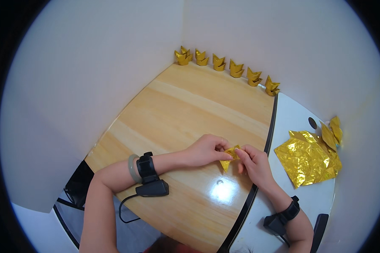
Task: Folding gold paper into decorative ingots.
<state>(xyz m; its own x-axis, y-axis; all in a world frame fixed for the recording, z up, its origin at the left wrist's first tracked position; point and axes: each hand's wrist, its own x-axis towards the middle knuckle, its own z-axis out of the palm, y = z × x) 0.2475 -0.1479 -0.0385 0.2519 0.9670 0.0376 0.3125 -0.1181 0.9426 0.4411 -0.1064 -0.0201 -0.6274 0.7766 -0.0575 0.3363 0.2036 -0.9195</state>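
A small piece of folded gold foil paper [226,163] is held between both hands above the wooden table. My left hand [207,150] pinches its left side with thumb and fingers. From the right, my right hand [254,163] grips the upper right part with thumb and fingertips. One pointed corner of the foil hangs downward between the hands. Part of the folded piece is hidden behind my fingers.
Several folded gold foil ingots [236,68] stand along the far edge of the wooden tabletop [173,114]. Crinkled gold foil sheets [306,160] lie on the white surface [289,109] at right, with folded gold pieces [331,134] against the wall. A black strip separates both surfaces.
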